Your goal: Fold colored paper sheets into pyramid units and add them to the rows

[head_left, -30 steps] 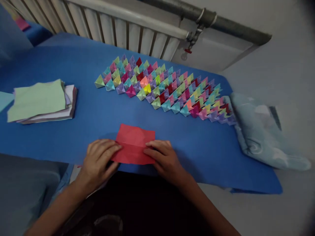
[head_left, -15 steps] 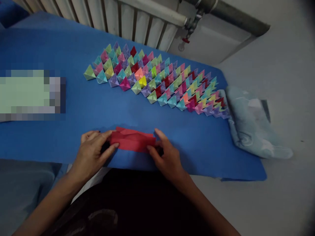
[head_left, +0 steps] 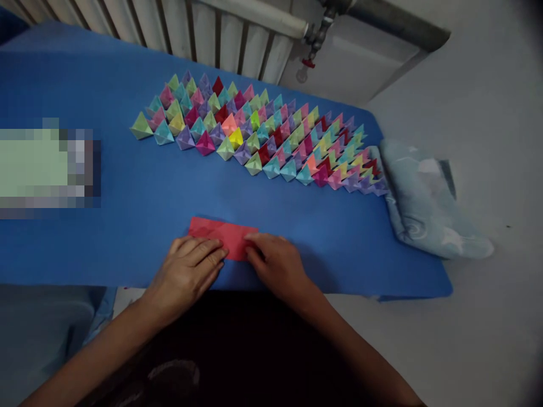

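Note:
A folded strip of red paper [head_left: 237, 246] lies on the blue table in front of me. My left hand [head_left: 193, 263] rests on its left part, fingers stretched out and lying flat, covering the near left portion. At the right end, the thumb and bent fingers of my right hand [head_left: 278, 260] pinch the paper's edge. Part of that end is hidden under the fingers. Beyond the paper stand rows of small folded paper pieces [head_left: 254, 130] in many colours, pointed tips up, packed close together.
The blue tabletop [head_left: 139, 186] runs out to both sides. A pale blue-green folded cloth [head_left: 424, 198] with white shapes hangs over its right end. At the left lies a pixelated pale green object [head_left: 34, 164]. Behind are a white radiator [head_left: 178, 31] and a red-handled valve [head_left: 308, 63].
The red paper now lies flatter. My left hand has slid right from its left end onto its face, and my right fingers have closed on the right end. The view has shifted slightly.

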A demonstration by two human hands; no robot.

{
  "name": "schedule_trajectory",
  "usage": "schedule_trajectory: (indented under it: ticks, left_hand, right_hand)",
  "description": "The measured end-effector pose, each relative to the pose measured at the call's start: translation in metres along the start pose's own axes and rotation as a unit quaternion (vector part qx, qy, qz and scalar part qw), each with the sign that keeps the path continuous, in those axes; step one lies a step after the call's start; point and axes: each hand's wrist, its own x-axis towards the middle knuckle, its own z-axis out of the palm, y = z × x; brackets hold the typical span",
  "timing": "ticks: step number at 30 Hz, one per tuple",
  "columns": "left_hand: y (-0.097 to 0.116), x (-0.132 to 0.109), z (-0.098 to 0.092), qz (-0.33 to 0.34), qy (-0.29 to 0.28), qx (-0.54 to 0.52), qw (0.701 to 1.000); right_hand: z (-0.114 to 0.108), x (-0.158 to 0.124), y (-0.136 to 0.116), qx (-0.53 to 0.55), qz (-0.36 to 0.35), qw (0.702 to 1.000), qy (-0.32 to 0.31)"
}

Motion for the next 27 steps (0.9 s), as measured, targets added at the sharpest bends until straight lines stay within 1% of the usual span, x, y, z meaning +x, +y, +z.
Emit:
schedule_trajectory:
  ticks: [3, 5, 7, 9, 10, 12, 14, 16, 18, 20, 22, 27]
  left_hand:
    - [0.003, 0.003, 0.001, -0.019, 0.001, 0.000, 1.000]
    - [0.004, 0.004, 0.001, -0.013, 0.005, 0.004, 1.000]
    - [0.005, 0.004, 0.000, 0.002, 0.012, 0.005, 1.000]
    - [0.005, 0.004, 0.000, 0.015, 0.014, 0.005, 1.000]
    - [0.004, 0.003, -0.001, 0.018, 0.016, 0.004, 1.000]
    - [0.003, 0.000, -0.002, 0.017, 0.023, 0.008, 1.000]
    - [0.001, -0.003, -0.002, 0.015, 0.035, 0.014, 0.999]
    - [-0.001, -0.006, -0.003, 0.016, 0.038, 0.014, 0.999]
    - [-0.003, -0.009, -0.004, 0.014, 0.031, 0.009, 0.999]
    - [-0.005, -0.011, -0.006, 0.011, 0.024, 0.006, 1.000]
    - [-0.005, -0.014, -0.008, 0.010, 0.024, 0.007, 1.000]
    - [-0.001, -0.015, -0.010, 0.001, 0.015, 0.029, 0.999]
  right_hand:
    - [-0.003, 0.000, -0.003, 0.098, 0.019, 0.995, -0.005]
    - [-0.006, -0.001, -0.006, 0.165, 0.037, 0.986, -0.002]
    - [-0.009, -0.002, -0.007, 0.203, 0.048, 0.978, 0.000]
    - [-0.014, -0.006, -0.006, 0.216, 0.048, 0.975, -0.003]
    - [-0.016, -0.008, -0.005, 0.213, 0.045, 0.976, 0.001]
    - [-0.021, -0.013, 0.001, 0.189, 0.025, 0.981, 0.035]
    - [-0.023, -0.017, 0.008, 0.147, -0.033, 0.986, 0.076]
    - [-0.022, -0.020, 0.013, 0.093, -0.118, 0.986, 0.073]
    - [-0.016, -0.019, 0.015, 0.038, -0.178, 0.982, 0.041]
    - [-0.009, -0.016, 0.014, -0.001, -0.200, 0.979, 0.025]
    - [-0.003, -0.012, 0.013, -0.019, -0.209, 0.977, 0.023]
    - [0.005, -0.007, 0.013, -0.011, -0.212, 0.977, 0.023]
